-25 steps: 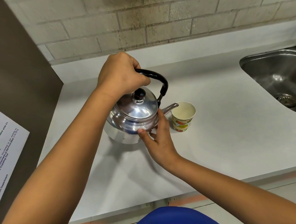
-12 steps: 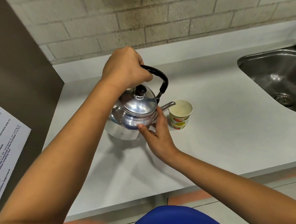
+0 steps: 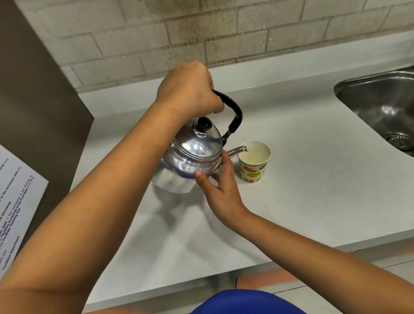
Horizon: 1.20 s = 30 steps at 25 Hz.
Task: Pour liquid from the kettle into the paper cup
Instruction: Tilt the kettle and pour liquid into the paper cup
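A shiny steel kettle (image 3: 188, 158) with a black handle and black lid knob hangs tilted to the right above the white counter (image 3: 317, 184). My left hand (image 3: 188, 91) is closed around the top of the handle. My right hand (image 3: 220, 186) presses its fingers against the kettle's lower right side, below the spout. The spout tip reaches over the left rim of a paper cup (image 3: 254, 162) printed with green and orange shapes. Pale liquid shows inside the cup, which stands upright on the counter.
A steel sink (image 3: 393, 111) with a drain is set into the counter at the right. A brown panel (image 3: 18, 99) with a printed paper notice (image 3: 0, 202) stands at the left. A brick wall runs behind. The counter's front edge lies near my body.
The kettle has been lifted higher and tipped further to the right, and its spout has moved over the cup's rim. My right hand stayed on the kettle's side.
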Each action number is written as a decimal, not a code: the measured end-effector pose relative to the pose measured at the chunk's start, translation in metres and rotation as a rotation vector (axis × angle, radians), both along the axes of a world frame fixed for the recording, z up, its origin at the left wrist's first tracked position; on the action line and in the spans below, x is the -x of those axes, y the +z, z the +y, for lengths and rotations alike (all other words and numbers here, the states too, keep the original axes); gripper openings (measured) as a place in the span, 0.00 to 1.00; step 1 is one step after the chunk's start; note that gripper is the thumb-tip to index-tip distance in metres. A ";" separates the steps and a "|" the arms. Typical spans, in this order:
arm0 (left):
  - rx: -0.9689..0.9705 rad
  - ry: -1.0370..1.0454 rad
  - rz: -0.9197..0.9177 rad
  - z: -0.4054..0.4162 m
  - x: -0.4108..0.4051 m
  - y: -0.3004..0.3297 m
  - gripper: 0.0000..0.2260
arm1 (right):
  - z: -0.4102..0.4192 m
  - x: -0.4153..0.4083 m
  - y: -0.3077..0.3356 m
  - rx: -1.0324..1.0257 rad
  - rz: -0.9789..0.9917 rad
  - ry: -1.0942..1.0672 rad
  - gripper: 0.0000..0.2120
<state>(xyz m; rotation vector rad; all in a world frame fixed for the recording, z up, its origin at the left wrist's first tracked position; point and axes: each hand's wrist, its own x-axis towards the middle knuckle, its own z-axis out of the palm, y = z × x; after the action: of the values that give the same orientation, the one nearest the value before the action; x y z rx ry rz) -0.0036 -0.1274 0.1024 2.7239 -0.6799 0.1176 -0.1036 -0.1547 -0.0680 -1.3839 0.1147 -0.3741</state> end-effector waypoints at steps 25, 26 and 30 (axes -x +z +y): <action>-0.129 -0.051 -0.043 -0.011 -0.002 0.011 0.08 | 0.004 -0.008 0.006 -0.079 -0.054 0.026 0.30; -0.132 -0.051 -0.044 -0.011 -0.002 0.011 0.08 | 0.004 -0.008 0.006 -0.079 -0.057 0.027 0.30; -0.142 -0.057 -0.053 -0.012 -0.002 0.011 0.07 | 0.005 -0.008 0.008 -0.069 -0.062 0.017 0.32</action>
<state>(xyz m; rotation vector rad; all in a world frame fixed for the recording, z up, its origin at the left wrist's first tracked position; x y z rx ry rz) -0.0012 -0.1391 0.1135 2.8419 -0.8087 0.1335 -0.0960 -0.1500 -0.0602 -1.3031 0.0642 -0.3945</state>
